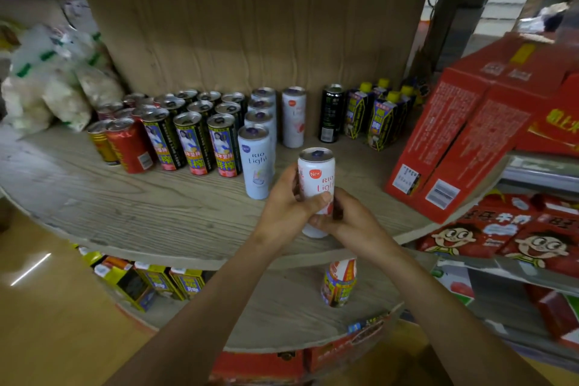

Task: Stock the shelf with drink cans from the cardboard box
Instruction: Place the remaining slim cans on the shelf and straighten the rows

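A tall white can (316, 178) with a red "New" dot and pink label stands upright near the front of the wooden shelf (156, 207). My left hand (288, 207) wraps its left side with the thumb across the front. My right hand (347, 222) grips its lower right part. Behind it stands a second white-and-pink can (294, 117). To the left runs a row of pale blue cans (255, 163). The cardboard box is out of view.
Black-and-yellow cans (194, 142) and red cans (130, 147) fill the shelf's left. A black can (330, 113) and yellow-capped cartons (380, 116) stand at the back right. Red boxes (463, 135) lean on the right. White bags (53, 78) lie at far left. A lower shelf (282, 307) holds cartons.
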Tool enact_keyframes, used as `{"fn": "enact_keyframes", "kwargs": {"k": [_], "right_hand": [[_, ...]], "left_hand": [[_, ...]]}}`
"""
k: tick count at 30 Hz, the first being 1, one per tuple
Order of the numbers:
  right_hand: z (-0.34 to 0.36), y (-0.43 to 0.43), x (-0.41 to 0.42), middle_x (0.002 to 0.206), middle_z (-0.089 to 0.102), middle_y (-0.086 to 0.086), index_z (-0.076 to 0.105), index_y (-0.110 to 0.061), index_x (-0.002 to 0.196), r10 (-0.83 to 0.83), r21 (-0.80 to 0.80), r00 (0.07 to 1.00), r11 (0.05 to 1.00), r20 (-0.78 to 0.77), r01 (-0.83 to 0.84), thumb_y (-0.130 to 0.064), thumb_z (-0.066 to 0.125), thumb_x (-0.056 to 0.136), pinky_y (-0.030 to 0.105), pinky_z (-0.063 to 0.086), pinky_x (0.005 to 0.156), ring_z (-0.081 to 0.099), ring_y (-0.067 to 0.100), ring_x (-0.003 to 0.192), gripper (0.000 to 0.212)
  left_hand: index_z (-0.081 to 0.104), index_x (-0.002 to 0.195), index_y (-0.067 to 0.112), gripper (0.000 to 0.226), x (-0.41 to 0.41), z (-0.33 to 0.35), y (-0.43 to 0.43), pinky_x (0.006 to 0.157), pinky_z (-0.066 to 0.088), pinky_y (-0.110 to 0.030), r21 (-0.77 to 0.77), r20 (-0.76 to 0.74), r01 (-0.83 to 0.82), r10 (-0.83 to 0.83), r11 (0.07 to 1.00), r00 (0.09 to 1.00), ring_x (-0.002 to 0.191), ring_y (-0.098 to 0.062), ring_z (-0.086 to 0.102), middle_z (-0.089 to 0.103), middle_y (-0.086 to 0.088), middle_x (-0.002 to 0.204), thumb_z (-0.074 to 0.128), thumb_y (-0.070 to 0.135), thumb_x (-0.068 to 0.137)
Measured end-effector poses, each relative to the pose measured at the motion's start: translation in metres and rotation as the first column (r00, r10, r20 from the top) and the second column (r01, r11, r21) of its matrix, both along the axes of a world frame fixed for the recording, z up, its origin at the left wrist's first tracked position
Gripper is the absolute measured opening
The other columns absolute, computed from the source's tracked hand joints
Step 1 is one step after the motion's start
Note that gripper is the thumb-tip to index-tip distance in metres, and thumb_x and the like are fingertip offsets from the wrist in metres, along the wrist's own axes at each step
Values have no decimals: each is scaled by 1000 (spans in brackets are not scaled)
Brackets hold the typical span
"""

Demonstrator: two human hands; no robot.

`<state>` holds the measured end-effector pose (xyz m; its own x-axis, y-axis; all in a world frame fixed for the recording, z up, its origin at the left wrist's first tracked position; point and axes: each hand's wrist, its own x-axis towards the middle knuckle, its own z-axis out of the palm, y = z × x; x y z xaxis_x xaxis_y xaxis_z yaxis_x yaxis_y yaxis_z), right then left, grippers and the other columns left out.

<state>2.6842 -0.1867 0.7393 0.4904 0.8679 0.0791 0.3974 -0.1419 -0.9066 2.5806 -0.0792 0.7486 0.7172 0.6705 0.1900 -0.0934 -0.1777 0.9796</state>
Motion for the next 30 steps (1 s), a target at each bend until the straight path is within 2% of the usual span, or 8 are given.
{"fn": "enact_keyframes", "kwargs": {"k": [7,11,14,16,19,22,26,30], "right_hand": [[-7,42,43,114,73,-12,58,-30,127,12,35,1000,999,11,-12,-49,74,67,46,55,95,69,6,103,64],[-5,68,60,111,72,-9,59,-28,118,8,33,999,999,52,-10,-33,77,72,44,55,94,69,9,100,49],[-2,86,71,114,70,-4,57,-26,119,19,12,997,1000,72,-20,-17,76,81,39,55,94,67,12,105,44],[0,96,77,118,69,-3,58,-22,123,36,6,995,999,93,-37,-19,74,81,37,55,94,66,13,108,46],[0,110,85,120,70,-2,60,-20,127,32,2,994,999,103,-33,-30,71,74,35,55,95,66,12,110,55],[0,122,93,117,69,-3,61,-18,125,34,-6,994,999,105,-33,-11,68,85,31,53,95,64,11,110,41],[4,135,97,123,65,-1,60,-12,133,38,23,991,999,126,-41,-3,65,89,22,45,93,57,7,114,45],[3,146,103,131,64,9,58,-6,135,25,39,987,999,158,-32,3,63,89,19,40,92,55,10,118,47]], "left_hand": [[50,140,13,66,41,-4,28,103,53,-42,13,9,-91,91,996,996,116,-15,65,68,-5,127,75,-1,81],[49,142,20,70,61,-8,46,105,52,-48,35,-1,-150,150,988,989,121,-17,64,68,-1,128,75,9,78],[42,148,25,72,71,-7,56,101,54,-36,22,-24,-181,181,983,983,121,-10,63,66,4,131,74,7,86],[39,150,28,71,79,-5,63,96,55,-30,36,-38,-212,213,977,976,123,-9,61,64,5,134,72,10,90],[35,151,26,69,92,1,73,94,53,-28,54,-62,-255,259,965,964,125,-11,58,60,4,137,69,11,93],[33,151,25,68,105,9,83,80,50,-20,41,-98,-263,266,964,959,124,-13,55,58,3,136,67,9,94],[27,155,25,76,117,10,97,99,48,-29,24,-105,-263,264,965,959,132,-12,51,53,3,144,68,9,93],[24,157,25,79,127,9,107,104,46,-29,33,-109,-282,284,959,952,134,-11,49,51,3,148,69,12,93]]}}
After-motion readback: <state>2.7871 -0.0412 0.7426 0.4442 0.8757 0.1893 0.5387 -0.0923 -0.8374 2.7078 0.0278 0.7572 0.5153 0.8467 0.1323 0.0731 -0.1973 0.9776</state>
